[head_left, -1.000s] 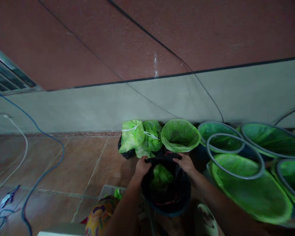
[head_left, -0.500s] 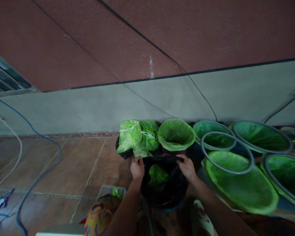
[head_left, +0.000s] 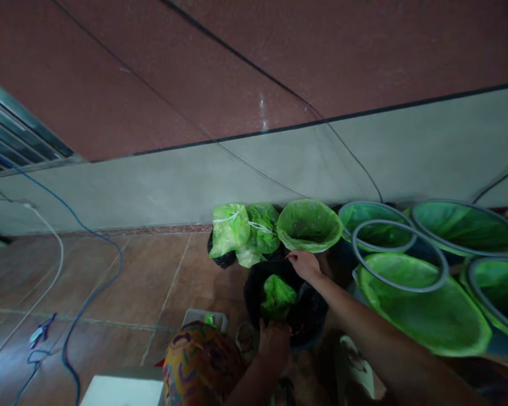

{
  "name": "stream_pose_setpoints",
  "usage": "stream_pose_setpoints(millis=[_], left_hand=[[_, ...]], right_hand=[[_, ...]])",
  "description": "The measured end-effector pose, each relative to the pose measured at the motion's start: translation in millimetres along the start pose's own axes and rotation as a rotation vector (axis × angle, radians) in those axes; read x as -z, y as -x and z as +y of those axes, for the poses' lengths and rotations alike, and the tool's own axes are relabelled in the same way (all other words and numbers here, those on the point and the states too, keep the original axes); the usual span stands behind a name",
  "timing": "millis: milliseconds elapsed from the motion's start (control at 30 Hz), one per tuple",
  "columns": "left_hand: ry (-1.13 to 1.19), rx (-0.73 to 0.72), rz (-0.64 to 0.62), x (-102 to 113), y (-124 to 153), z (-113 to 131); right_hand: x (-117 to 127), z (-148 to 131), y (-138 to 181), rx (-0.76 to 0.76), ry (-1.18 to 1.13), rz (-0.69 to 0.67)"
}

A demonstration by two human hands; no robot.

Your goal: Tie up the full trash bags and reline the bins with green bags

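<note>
Between my feet stands a bin lined with a black trash bag (head_left: 254,287). A crumpled green bag (head_left: 278,293) lies inside it. My right hand (head_left: 305,265) is closed on the far rim of the black bag, with a bit of red at its fingertips. My left hand (head_left: 275,338) is at the near rim, fingers closed on the black bag's edge just below the green bag. Against the wall are two tied green bags (head_left: 230,225) with white ties, next to a bin with a green liner (head_left: 309,225).
On the right stand several bins with green liners (head_left: 423,304) and grey rims, one loose grey ring (head_left: 442,276) lying across them. A clear tray (head_left: 190,317) is at left. A blue cable (head_left: 121,262) and a white cable (head_left: 61,256) trail over the tiles.
My left hand has left the far left of the bag's rim and come down to the near side. My right hand has shifted left and up along the far rim.
</note>
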State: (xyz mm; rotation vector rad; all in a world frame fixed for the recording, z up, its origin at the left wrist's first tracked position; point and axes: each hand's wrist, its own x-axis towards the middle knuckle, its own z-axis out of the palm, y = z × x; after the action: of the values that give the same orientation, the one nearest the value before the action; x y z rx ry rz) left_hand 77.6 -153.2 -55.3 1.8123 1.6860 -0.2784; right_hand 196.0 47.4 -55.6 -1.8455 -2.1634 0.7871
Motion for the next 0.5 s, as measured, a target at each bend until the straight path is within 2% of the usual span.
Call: stream_pose_setpoints(millis=[100, 233, 367, 500], left_hand=[[-0.093, -0.02, -0.094, 0.4, -2.2, -3.0], [-0.107, -0.036, -0.118, 9.3, -4.8, -7.6], [-0.067, -0.07, -0.047, 17.7, 1.5, -8.2], [0.182, -0.145, 0.086, 41.4, 8.9, -3.7]], right_hand=[[14.6, -3.4, 2.2, 0.047, -0.121, 0.044], [34.6, -8.7, 7.8, 0.113, -0.219, 0.055], [48.0, -10.3, 19.0, 0.155, -0.191, 0.031], [64.8, -16.8, 30.3, 0.224, -0.268, 0.047]])
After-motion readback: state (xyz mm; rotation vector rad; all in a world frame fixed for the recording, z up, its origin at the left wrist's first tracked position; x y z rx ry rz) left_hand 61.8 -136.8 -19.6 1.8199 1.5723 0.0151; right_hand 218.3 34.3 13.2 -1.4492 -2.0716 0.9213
